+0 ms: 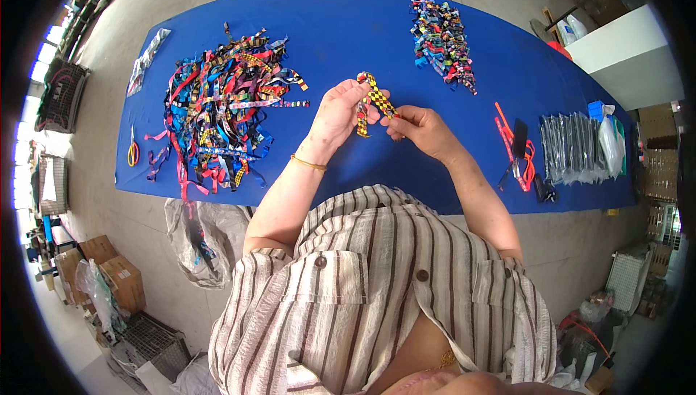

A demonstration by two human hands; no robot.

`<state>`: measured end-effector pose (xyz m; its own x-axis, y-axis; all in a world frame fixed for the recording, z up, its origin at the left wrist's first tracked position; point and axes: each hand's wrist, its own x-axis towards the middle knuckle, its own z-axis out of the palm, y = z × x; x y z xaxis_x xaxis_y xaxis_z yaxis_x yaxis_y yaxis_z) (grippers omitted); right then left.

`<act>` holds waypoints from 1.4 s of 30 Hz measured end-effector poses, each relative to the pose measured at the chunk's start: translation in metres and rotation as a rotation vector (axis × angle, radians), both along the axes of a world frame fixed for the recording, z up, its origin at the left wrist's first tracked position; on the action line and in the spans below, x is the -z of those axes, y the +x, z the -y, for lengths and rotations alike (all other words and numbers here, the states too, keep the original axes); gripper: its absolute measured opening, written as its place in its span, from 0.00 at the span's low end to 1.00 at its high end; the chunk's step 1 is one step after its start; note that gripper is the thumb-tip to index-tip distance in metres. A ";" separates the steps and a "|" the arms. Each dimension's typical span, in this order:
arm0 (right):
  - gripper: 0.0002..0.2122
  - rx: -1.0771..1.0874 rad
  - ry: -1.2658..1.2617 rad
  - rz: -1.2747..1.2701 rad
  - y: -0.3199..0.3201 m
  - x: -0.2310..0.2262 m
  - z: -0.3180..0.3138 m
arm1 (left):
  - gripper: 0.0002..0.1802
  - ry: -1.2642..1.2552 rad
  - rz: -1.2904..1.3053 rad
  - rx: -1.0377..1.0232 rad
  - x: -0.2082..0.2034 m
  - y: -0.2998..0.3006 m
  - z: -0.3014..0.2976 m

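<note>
Foreground: striped shirt (391,250). Just beyond, above the blue tabletop (341,29): folded yellow, black and red checked strap (380,100), pinched between thumb and fingers of the left hand (338,111), with one end gripped in the fingertips of the right hand (428,132). At left, tangled heap of coloured straps (225,116), with yellow-handled scissors (133,154) beside it. At right, row of dark plastic-wrapped packets (571,150). Toward the far edge: smaller patterned pile (444,43).
</note>
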<state>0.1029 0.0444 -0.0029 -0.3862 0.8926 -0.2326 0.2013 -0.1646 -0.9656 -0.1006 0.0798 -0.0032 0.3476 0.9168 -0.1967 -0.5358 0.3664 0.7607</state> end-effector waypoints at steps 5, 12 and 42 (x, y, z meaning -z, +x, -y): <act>0.10 -0.025 0.034 -0.029 0.001 0.006 0.004 | 0.10 -0.042 0.146 0.041 -0.003 0.000 0.000; 0.08 -0.006 0.058 -0.041 0.000 0.001 0.003 | 0.10 0.017 0.016 0.058 0.007 -0.004 -0.004; 0.10 0.259 0.304 0.078 -0.008 -0.027 -0.005 | 0.09 0.325 -0.565 0.185 -0.018 0.006 0.025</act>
